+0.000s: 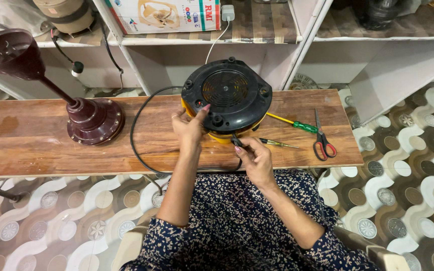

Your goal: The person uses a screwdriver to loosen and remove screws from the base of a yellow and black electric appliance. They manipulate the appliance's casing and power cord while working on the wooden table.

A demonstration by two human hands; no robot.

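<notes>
A dark maroon metal fan base with funnel-shaped cup (pixel 84 118) stands far left on the long wooden board (pixel 21 140). Red-handled scissors (pixel 322 138) lie right, near a green-handled screwdriver (pixel 293 123).

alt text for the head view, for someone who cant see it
A person's left hand steadies a black-and-yellow appliance on a wooden board while the right hand grips its black cord. Screwdrivers and scissors lie to the right.
</notes>
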